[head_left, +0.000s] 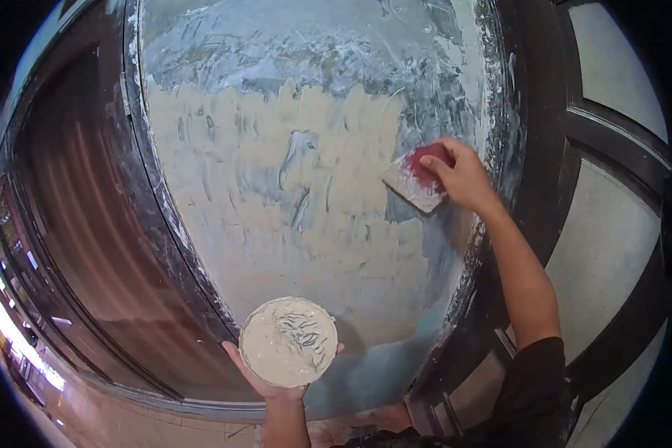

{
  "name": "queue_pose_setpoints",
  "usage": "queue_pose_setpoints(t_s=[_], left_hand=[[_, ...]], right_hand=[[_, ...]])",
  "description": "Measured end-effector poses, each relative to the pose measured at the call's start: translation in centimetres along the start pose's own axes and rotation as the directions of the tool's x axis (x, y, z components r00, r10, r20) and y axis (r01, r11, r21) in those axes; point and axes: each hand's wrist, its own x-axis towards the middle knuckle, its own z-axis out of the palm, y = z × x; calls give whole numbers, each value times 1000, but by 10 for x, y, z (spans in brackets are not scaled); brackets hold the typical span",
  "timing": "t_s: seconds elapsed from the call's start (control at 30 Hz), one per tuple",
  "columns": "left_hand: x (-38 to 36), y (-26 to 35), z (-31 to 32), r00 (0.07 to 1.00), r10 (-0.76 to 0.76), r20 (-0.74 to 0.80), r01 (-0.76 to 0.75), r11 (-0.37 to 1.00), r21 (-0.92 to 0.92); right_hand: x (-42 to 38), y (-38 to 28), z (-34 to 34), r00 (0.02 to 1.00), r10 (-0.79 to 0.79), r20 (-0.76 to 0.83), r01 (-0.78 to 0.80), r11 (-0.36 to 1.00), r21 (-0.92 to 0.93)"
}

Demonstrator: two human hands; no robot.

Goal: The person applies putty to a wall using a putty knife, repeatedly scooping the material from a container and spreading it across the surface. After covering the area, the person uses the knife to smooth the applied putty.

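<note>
My right hand grips a red putty scraper, thumb on its face, and the blade is smeared with pale putty. The scraper's lower edge lies close to the wall, at the right side of a cream putty coat with ragged strokes. Below, my left hand holds up a round container of putty from underneath, its fingers wrapped round the sides and partly hidden. The cream putty in it shows ridges and scrape marks on its right half.
Bare blue-grey wall shows above the putty coat. A dark wooden frame with a brownish pane stands at left. On the right is a dark panelled door. The tiled floor lies below.
</note>
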Motion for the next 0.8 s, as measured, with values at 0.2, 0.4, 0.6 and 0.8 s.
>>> queue_pose_setpoints(t_s=[0.2,0.4,0.6,0.8], left_hand=[[1,2,-7,1000,12,-12,-11,998,65],[-2,2,-5,1000,-2,13,1,998,60],[-1,-3,-7,999,-24,49,21,997,69],[-1,-3,6,991,-114,76,106,989,102]], right_hand=[[17,11,-11,992,15,-125,-12,1000,21],[-2,14,-9,999,41,-16,-39,995,93],[12,14,-8,999,-45,-10,44,998,-33],[0,-5,-24,999,-35,-29,41,975,219]])
